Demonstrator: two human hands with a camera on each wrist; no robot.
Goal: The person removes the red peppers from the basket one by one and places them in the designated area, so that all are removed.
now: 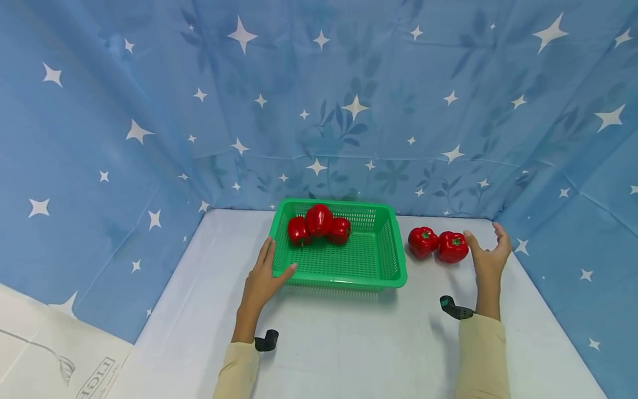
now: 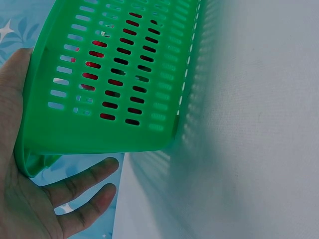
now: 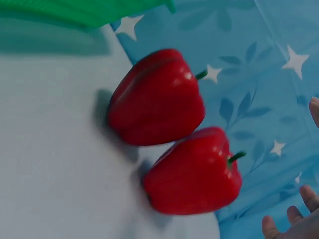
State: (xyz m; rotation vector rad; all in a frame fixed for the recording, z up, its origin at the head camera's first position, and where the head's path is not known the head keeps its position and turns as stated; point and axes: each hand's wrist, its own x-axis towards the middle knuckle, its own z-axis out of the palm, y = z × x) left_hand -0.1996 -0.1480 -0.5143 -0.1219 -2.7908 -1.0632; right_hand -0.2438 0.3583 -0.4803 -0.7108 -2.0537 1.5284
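Note:
A green plastic basket (image 1: 339, 280) stands on the table with three red bell peppers (image 1: 319, 220) grouped at its far left. My left hand (image 1: 261, 282) is at the basket's near left corner, thumb by the front rim and fingers along the left side. In the left wrist view, two fingers (image 2: 82, 194) stretch out straight beyond the basket wall. Two more red bell peppers, a left one (image 1: 422, 243) and a right one (image 1: 452, 247), sit side by side to the right of the basket. My right hand (image 1: 488, 260) hovers just right of them, thumb and fingers spread, holding nothing.
The white table (image 1: 349, 343) reaches back to a blue curtain (image 1: 319, 111) with white stars, which also hangs along both sides. A pale printed cloth (image 1: 65, 360) shows at the lower left. Each wrist wears a small black camera (image 1: 266, 340).

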